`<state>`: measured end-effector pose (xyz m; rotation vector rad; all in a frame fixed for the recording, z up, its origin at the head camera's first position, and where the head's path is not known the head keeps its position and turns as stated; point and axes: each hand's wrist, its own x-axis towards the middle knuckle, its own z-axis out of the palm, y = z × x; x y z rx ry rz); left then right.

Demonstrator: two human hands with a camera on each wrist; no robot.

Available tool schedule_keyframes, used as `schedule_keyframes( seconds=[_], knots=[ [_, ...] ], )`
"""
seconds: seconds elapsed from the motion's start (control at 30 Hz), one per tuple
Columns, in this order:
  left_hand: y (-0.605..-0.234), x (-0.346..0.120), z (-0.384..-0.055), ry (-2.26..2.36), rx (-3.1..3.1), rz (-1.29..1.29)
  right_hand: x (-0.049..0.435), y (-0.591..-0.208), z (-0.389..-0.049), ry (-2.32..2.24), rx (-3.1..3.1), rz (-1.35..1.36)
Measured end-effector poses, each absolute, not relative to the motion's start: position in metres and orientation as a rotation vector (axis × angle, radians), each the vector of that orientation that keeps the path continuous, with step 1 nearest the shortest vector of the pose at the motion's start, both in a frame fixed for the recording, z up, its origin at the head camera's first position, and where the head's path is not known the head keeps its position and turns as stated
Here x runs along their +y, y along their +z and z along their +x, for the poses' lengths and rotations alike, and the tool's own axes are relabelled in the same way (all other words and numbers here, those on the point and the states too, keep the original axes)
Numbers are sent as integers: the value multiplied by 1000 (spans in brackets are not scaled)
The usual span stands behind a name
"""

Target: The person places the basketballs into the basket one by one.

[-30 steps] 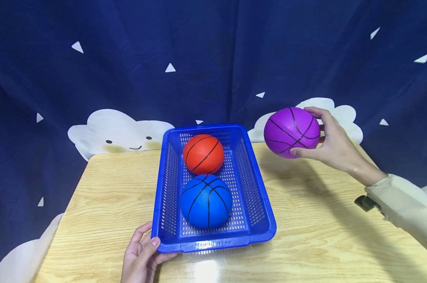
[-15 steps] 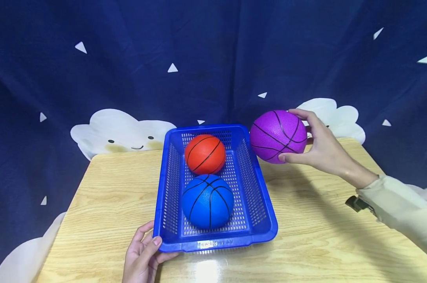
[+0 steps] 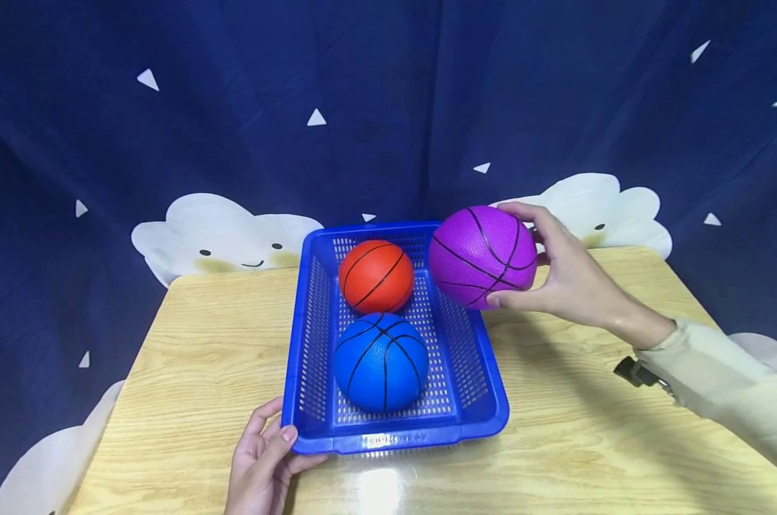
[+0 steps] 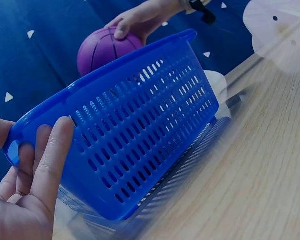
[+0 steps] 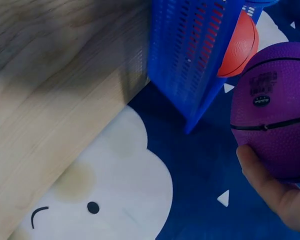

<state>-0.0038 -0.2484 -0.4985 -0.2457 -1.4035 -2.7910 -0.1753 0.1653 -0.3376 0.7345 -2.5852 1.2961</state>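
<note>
My right hand [image 3: 569, 275] grips a purple toy basketball [image 3: 479, 257] by its right side, thumb in front and fingers behind. In the head view the ball overlaps the right rim of a blue plastic basket [image 3: 491, 372]; the right wrist view shows the ball [image 5: 275, 110] apart from the basket wall [image 5: 180, 60]. Inside the basket a red-orange ball [image 3: 375, 277] lies at the back, with a blue ball [image 3: 380, 363] in front of it. At the near left corner my left hand [image 3: 260, 458] holds the basket rim, thumb on top and fingers beneath.
The basket stands on a light wooden table [image 3: 202, 357]. Behind the table's far edge hangs a dark blue curtain [image 3: 375, 107] with white triangles and smiling clouds. A dark strap buckle [image 3: 639, 372] hangs from the right sleeve [image 3: 717, 379].
My right hand has carried the purple ball leftward, from beside the basket to its right rim in the head view. My left hand keeps its hold on the basket corner.
</note>
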Motion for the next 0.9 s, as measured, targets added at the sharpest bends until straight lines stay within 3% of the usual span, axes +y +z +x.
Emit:
schedule_keyframes(
  seconds=[0.9],
  knots=[
    [-497, -248, -5, -2781, -1404, -274, 125, -353, -186, 1321, -2636, 905]
  ],
)
